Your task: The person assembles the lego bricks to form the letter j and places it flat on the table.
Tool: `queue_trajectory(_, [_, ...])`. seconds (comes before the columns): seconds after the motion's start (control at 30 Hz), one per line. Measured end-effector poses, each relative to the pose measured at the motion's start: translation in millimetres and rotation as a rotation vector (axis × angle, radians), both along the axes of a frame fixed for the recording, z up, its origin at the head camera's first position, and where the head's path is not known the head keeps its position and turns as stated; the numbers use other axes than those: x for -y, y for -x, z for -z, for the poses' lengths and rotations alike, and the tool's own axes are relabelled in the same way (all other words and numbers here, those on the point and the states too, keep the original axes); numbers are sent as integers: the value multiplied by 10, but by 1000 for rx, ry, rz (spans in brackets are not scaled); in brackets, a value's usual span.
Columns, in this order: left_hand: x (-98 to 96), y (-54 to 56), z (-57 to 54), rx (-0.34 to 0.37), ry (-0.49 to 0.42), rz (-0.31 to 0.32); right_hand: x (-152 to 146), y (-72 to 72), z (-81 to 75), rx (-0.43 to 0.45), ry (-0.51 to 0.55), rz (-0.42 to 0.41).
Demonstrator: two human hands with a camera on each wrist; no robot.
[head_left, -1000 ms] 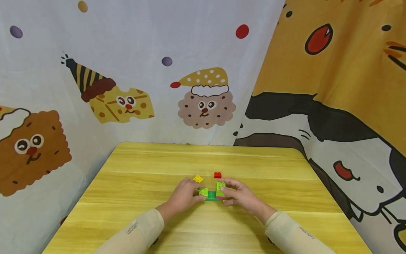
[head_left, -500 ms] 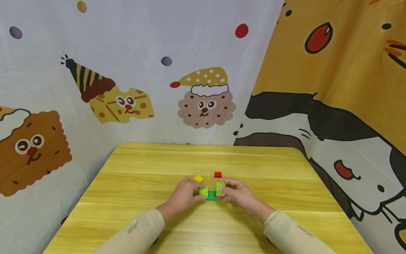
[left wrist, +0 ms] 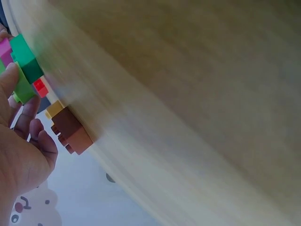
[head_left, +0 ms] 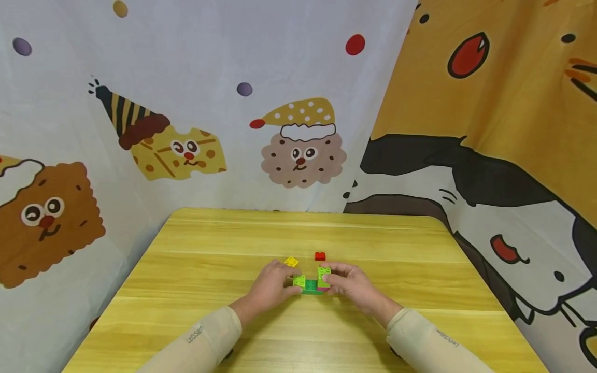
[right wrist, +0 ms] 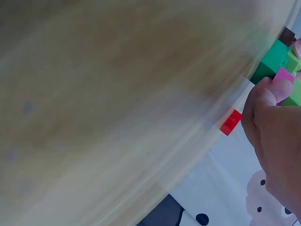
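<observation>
A dark green toy brick (head_left: 311, 286) lies on the table between both hands. On its left end sits a lime green brick (head_left: 299, 281), pinched between the thumb and fingers of my left hand (head_left: 271, 285). At the right end stands a lime green brick (head_left: 324, 274) above a pink brick (right wrist: 283, 78). My right hand (head_left: 358, 287) grips this pair from the right, thumb on the near side. Whether the pink brick is fully pressed onto the dark green one cannot be made out. Fingers partly cover both lime bricks.
A yellow brick (head_left: 291, 262) and a red brick (head_left: 320, 256) lie beyond the hands on the wooden table (head_left: 205, 243). The left wrist view also has a brown brick (left wrist: 71, 131) near the left fingers. A printed curtain (head_left: 210, 77) hangs behind the table.
The right hand's lower fingers have drawn in slightly toward the pink brick. My left hand and the loose bricks have stayed in place.
</observation>
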State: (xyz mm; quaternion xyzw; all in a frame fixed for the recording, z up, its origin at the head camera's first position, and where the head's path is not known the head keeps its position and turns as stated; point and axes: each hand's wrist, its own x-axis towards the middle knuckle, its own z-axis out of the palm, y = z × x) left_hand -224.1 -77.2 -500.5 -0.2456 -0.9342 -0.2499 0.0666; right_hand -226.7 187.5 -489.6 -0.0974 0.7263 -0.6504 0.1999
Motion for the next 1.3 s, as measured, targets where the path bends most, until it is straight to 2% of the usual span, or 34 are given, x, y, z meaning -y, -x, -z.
queue_trajectory(0.23, [3,0,3,11,-4,-2,5,-5,9,15,14,6])
queue_trajectory(0.67, [8,-13,4,9,-3,3,2,-14,-25,47,-40,-8])
queue_trajectory(0.93, [4,-23,-16,8,10,-3,1,-8,-32,50,-64,12])
queue_trajectory(1.3, [51,-38,-48,18,-14,-9,-41,-5,-17,65,-36,35])
